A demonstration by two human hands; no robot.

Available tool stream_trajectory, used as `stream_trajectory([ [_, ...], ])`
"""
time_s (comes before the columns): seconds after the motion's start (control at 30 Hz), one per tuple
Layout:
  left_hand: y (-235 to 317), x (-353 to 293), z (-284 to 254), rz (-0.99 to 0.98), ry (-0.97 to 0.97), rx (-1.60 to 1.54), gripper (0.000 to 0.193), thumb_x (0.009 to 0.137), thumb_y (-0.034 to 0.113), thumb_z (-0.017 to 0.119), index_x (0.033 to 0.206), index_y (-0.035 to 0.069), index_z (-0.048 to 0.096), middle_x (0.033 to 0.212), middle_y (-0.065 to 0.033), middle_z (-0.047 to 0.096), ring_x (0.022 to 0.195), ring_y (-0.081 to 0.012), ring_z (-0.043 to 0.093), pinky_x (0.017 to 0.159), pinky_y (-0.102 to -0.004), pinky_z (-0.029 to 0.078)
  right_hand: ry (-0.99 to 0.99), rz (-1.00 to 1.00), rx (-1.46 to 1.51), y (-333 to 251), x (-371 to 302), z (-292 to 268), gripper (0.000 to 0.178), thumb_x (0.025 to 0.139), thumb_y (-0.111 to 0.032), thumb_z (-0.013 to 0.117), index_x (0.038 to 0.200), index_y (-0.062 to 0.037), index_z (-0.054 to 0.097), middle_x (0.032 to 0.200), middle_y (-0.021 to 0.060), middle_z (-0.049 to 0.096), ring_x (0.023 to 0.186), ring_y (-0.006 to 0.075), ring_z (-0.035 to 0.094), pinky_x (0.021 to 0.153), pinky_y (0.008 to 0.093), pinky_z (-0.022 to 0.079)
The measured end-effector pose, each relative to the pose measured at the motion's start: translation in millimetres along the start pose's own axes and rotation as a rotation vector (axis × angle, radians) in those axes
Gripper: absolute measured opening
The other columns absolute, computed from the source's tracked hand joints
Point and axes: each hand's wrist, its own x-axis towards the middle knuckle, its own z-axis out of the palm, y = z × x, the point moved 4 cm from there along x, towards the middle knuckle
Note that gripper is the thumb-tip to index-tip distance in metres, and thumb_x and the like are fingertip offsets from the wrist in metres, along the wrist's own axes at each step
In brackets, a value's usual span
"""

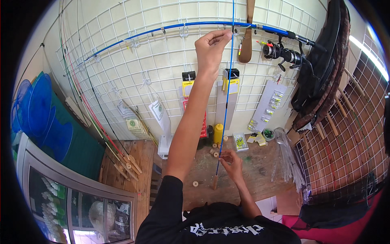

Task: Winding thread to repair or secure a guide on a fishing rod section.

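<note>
A thin blue fishing rod (pixel 229 83) stands nearly upright before me, its short cork handle (pixel 215 182) low over the wooden table. My left hand (pixel 213 46) is raised high, with thumb and fingers pinched together at the rod's upper part. What lies between those fingertips is too small to make out. Lower down, my right hand (pixel 232 164) pinches the same rod a little above the handle. Behind it, several cork rings (pixel 215 154) lie beside a yellow bottle (pixel 218 133), and one more ring (pixel 195 184) sits apart to the left.
A longer blue rod (pixel 170 27) with a black spinning reel (pixel 284 55) hangs across the white wire grid. The wooden table (pixel 260 187) holds a white tray of green pieces (pixel 240 142) and clear plastic sleeves (pixel 289 162). Rods (pixel 122 158) lean left, by a glass cabinet (pixel 77 199).
</note>
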Motion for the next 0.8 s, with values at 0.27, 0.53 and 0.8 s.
stream_trajectory([
  [0.27, -2, 6, 1, -0.053, -0.035, -0.038, 0.03, 0.082, 0.019, 0.075, 0.102, -0.002, 0.069, 0.078, 0.0012, 0.061, 0.067, -0.0061, 0.043, 0.063, -0.0206, 0.036, -0.001, -0.007, 0.027, 2, 3, 2, 0.031, 0.082, 0.008, 0.063, 0.111, 0.0002, 0.058, 0.094, 0.0116, 0.07, 0.091, 0.0171, 0.068, 0.079, 0.0294, 0.055],
  [0.53, 0, 18, 13, -0.103, -0.154, -0.122, 0.027, 0.087, 0.019, 0.071, 0.103, -0.002, 0.068, 0.076, 0.0035, 0.054, 0.065, -0.0066, 0.04, 0.062, -0.0212, 0.035, 0.01, -0.011, 0.017, -1, 1, -4, 0.032, 0.081, 0.007, 0.066, 0.111, 0.0023, 0.057, 0.093, 0.0099, 0.068, 0.089, 0.0144, 0.067, 0.078, 0.0274, 0.055],
  [0.8, 6, 19, 8, 0.017, -0.229, 0.006, 0.02, 0.089, 0.017, 0.065, 0.093, -0.002, 0.067, 0.075, -0.0022, 0.058, 0.063, -0.0118, 0.048, 0.062, -0.0251, 0.041, -0.006, 0.014, -0.098, -1, -4, -3, 0.027, 0.082, 0.005, 0.066, 0.108, 0.0035, 0.061, 0.093, 0.0093, 0.069, 0.086, 0.0152, 0.068, 0.077, 0.0282, 0.054],
])
